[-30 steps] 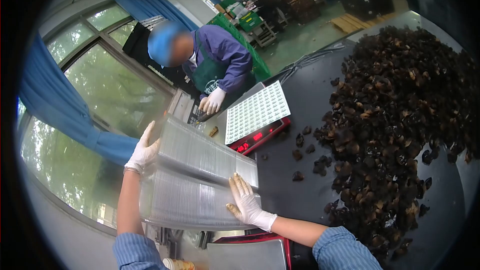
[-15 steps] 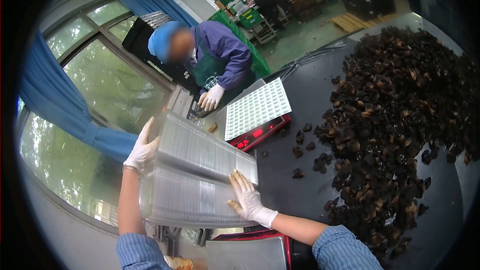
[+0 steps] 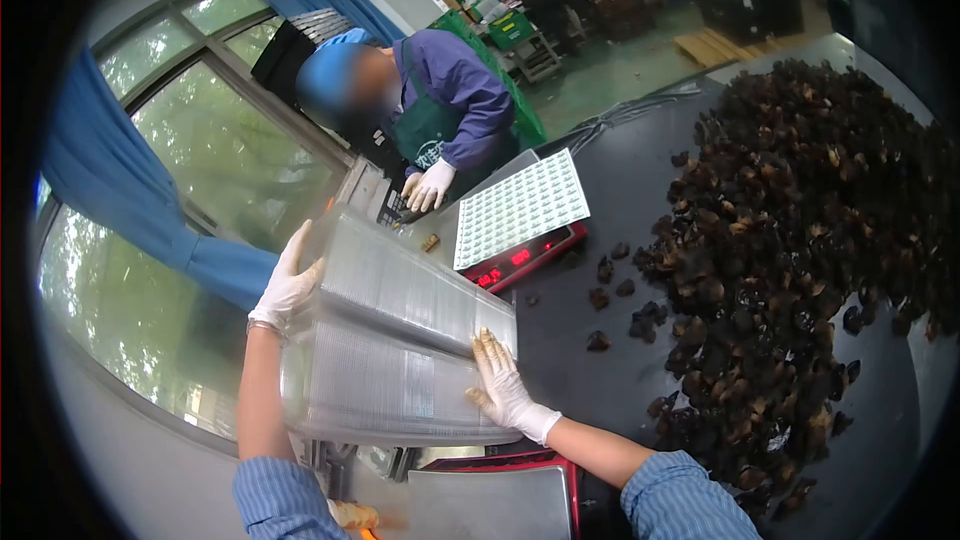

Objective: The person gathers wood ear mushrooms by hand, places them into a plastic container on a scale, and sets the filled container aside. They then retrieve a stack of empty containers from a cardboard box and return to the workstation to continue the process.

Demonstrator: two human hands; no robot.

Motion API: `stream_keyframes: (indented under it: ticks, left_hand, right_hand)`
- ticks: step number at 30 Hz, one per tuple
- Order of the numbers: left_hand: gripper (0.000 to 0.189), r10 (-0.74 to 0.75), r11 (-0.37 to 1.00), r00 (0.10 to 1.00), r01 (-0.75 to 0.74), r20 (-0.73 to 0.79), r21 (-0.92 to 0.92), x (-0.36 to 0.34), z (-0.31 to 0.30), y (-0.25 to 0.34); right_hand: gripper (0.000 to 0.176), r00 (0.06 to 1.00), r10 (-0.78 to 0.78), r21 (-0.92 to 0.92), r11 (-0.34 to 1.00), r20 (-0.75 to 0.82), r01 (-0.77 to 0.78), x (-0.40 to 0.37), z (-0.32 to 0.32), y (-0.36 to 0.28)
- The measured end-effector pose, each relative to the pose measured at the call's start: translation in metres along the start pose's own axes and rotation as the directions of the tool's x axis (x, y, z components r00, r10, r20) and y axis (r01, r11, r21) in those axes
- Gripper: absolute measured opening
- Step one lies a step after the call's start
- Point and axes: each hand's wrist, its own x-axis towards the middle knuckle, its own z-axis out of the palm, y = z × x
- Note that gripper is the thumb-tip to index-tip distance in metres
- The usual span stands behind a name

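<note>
A long nested stack of clear plastic containers, in two side-by-side rows, lies between my gloved hands. My left hand presses against its left end, thumb toward the upper edge and fingers pointing up. Against the right end rests my right hand, its fingers stretched along the containers and its thumb apart. The palms and the stack's underside are hidden. Close beyond the right end stands a red scale with lit red digits, under a white sheet of small green-printed labels.
A large heap of dark dried pieces, perhaps mushrooms, covers the right of the black table. A second red-edged scale sits at the near edge. Across from me, a person in a purple jacket bends over a keyboard by the window.
The view has shifted slightly. My left hand and the stack's left end sit a little differently, and both hands stay on the stack. The other person's head has dipped lower.
</note>
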Motion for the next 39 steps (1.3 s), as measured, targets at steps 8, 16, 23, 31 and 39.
stream_keyframes:
  ticks: [8,16,23,31,39]
  left_hand:
    - [0.062,-0.094,0.994,0.995,0.093,-0.024,-0.059,-0.002,0.003,0.019]
    - [0.06,-0.091,0.995,0.995,0.089,-0.046,-0.033,-0.002,0.003,0.009]
    - [0.051,-0.077,0.996,0.987,0.081,-0.139,0.024,0.002,0.002,0.008]
    - [0.046,-0.051,0.99,0.98,0.075,-0.192,0.122,0.004,0.004,0.007]
    - [0.043,-0.044,0.987,0.976,0.076,-0.215,0.142,0.004,0.004,0.01]
  right_hand:
    - [0.055,0.946,0.269,-0.162,0.941,-0.178,-0.298,-0.012,0.008,0.047]
    - [0.047,0.941,0.274,-0.116,0.947,-0.197,-0.3,-0.019,0.011,0.05]
    - [0.047,0.941,0.277,-0.117,0.946,-0.196,-0.303,-0.018,0.01,0.05]
    - [0.049,0.943,0.28,-0.117,0.946,-0.182,-0.303,-0.019,0.01,0.052]
    - [0.048,0.945,0.265,-0.126,0.948,-0.19,-0.291,-0.018,0.01,0.051]
